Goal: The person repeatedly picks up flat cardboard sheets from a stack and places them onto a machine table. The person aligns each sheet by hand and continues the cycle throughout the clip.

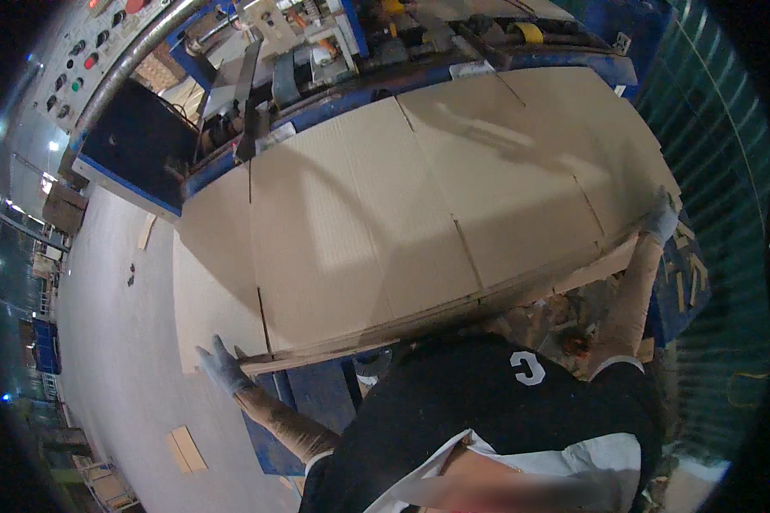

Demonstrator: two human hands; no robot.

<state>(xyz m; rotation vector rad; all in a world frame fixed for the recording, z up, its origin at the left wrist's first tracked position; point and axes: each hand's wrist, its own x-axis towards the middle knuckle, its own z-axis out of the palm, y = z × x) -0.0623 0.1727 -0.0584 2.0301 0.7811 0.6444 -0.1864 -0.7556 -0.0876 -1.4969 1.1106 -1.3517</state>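
Note:
A wide stack of brown corrugated cardboard sheets (334, 231), slotted and creased, lies in front of me. At its near left corner my left hand (223, 366), in a grey glove, grips the edge, with the thumb set apart from the fingers. My right hand (661, 219), gloved too, is closed around the right end of the stack; part of its fingers is hidden by the cardboard. The far edge of the sheets rests against the front of a blue machine (351, 107).
A control panel (85, 64) with coloured buttons stands at the upper left. Cardboard scraps (565, 321) lie under the near edge, and a flat piece (186, 450) is on the grey floor (120, 325). A green corrugated wall (727, 248) runs along the right.

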